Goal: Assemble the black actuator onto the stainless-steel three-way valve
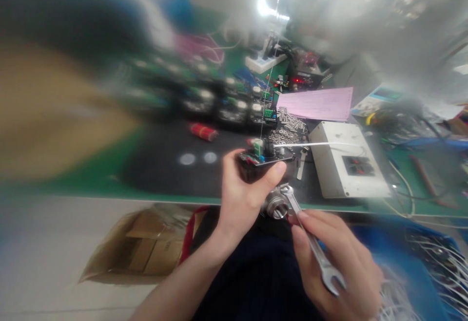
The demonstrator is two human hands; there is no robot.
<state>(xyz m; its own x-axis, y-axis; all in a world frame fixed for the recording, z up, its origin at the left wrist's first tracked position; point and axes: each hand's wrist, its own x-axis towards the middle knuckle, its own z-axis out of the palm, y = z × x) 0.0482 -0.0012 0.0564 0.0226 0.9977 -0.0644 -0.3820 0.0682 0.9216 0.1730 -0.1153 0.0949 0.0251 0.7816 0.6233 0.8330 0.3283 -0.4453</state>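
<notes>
My left hand (243,194) grips a black housing with a circuit board (265,159) on top, held over the bench's front edge. A white cable (310,144) runs to the right from the board. Below the housing sticks out a round metal threaded fitting (277,205), its open end facing me. My right hand (336,253) is closed around an open-ended wrench (317,248). The wrench's upper jaw touches or lies right beside the fitting's upper right side; which of the two I cannot tell. Its other open jaw points down toward my palm.
Loose small metal screws and nuts (287,133) lie behind the housing on a black mat (164,165). A grey-white box (345,158) stands to the right. More circuit-board units (234,106), a pink sheet (318,103) and a red cylinder (204,131) lie farther back. Below is a cardboard box (146,248).
</notes>
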